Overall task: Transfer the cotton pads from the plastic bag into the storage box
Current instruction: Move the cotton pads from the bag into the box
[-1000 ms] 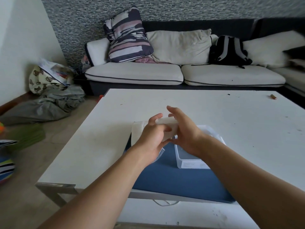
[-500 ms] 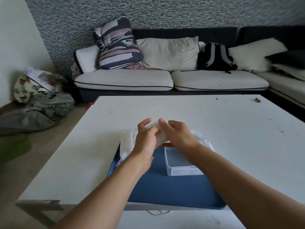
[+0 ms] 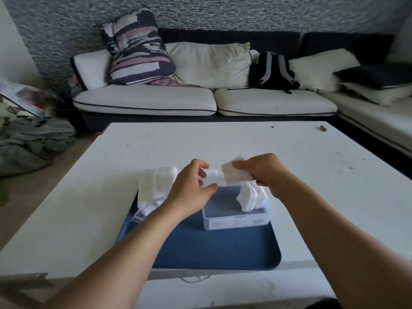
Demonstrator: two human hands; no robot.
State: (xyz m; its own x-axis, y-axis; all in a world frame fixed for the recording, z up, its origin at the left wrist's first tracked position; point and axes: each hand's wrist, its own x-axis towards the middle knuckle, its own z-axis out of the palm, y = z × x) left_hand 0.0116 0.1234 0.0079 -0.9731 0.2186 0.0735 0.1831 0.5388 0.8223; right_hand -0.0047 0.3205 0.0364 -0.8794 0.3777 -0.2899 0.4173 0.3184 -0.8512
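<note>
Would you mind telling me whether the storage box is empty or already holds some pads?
Partly filled: a row of cotton pads stands at the right end of the storage box; the rest looks bare.

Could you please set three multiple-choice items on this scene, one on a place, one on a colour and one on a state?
1. Where does the storage box stand?
A. on the sofa
B. on the tray
C. on the floor

2. What colour is the tray?
A. blue
B. red
C. yellow

3. What is the right hand doing?
A. resting flat on the table
B. hanging idle
C. pinching cotton pads

Answers:
1. B, the box sits at the tray's far right.
2. A, its bare surface shows dark blue.
3. C, its fingers clamp a white wad above the box.
</note>
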